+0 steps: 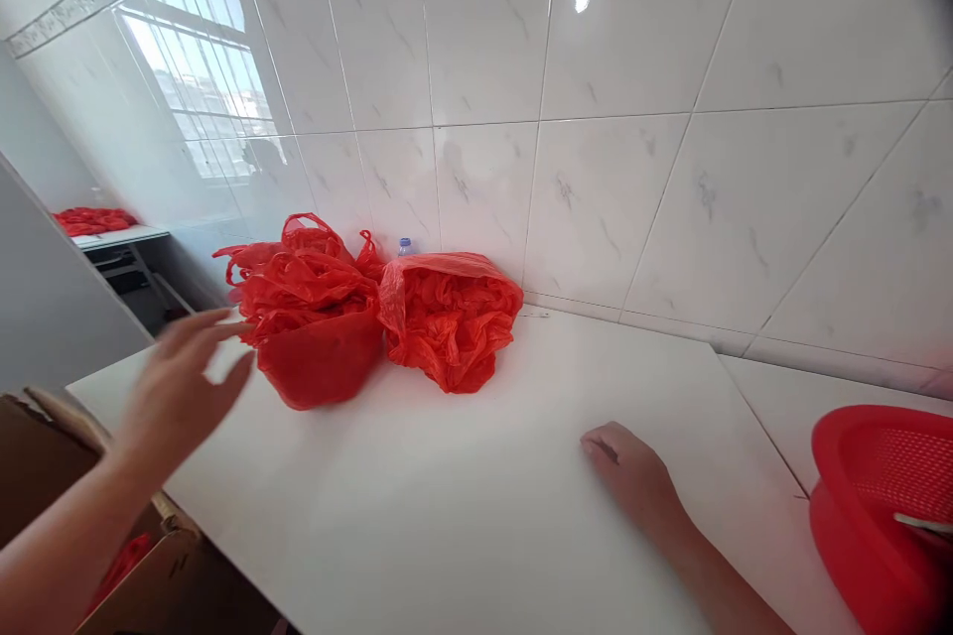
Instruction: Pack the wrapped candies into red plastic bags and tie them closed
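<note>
Two bulging red plastic bags stand side by side at the back of a white countertop (462,516), against the tiled wall. The left bag (313,317) has loose handles sticking up; the right bag (451,317) is crumpled shut. My left hand (183,387) is raised just left of the left bag, fingers spread, a little blurred, holding nothing. My right hand (629,476) lies knuckles up on the counter, right of the bags and well apart from them; its fingers are curled under.
A small bottle cap (405,245) peeks up behind the bags. A red plastic colander (885,506) sits at the right edge of the counter. An open cardboard box (89,516) with something red inside stands below the counter's left edge. More red bags (93,220) lie on a far shelf.
</note>
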`<act>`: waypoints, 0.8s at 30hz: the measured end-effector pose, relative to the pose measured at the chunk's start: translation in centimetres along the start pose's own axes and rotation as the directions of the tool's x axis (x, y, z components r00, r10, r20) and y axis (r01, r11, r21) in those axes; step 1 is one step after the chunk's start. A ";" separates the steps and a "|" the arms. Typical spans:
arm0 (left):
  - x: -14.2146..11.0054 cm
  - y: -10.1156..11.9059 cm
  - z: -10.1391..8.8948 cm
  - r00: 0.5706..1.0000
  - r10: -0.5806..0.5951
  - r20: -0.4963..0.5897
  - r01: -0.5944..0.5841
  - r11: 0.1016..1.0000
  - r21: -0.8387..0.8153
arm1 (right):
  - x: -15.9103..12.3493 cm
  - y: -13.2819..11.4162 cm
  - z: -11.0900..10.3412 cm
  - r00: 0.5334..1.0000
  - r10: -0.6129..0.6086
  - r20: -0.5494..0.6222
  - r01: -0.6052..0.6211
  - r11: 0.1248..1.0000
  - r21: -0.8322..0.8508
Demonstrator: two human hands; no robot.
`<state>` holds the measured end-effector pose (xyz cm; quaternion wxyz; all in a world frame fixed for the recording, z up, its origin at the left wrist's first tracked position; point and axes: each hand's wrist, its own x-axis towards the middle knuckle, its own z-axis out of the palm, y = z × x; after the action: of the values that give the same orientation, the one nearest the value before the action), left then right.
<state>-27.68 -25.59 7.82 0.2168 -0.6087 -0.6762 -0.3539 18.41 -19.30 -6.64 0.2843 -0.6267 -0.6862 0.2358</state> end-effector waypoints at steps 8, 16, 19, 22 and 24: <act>0.1 16.1 14.5 0.852 0.327 0.409 -0.219 0.932 -0.290 | -0.6 -0.6 -0.1 0.995 -0.051 -0.090 0.056 0.997 0.058; 2.9 18.3 15.0 0.928 0.074 0.366 0.029 0.963 -0.269 | -0.3 -0.6 -0.4 0.993 0.014 -0.117 0.006 0.984 0.176; 2.3 20.0 12.3 0.959 0.082 0.272 0.142 0.691 -0.709 | -0.1 -0.3 -0.2 0.992 0.009 -0.124 0.016 0.980 0.198; 0.7 23.1 12.1 0.885 0.147 0.442 0.374 0.341 -0.862 | 0.1 0.2 0.1 0.994 0.012 -0.110 0.029 0.932 0.362; -0.6 25.0 13.6 0.823 0.192 0.535 0.490 0.238 -0.839 | 0.2 0.6 0.2 0.996 0.028 -0.084 0.022 0.841 0.540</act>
<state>-1.34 -15.63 3.84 -0.4365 -0.6102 -0.4039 -0.5234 18.71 -19.08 -7.15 0.4791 -0.5319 -0.5778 0.3922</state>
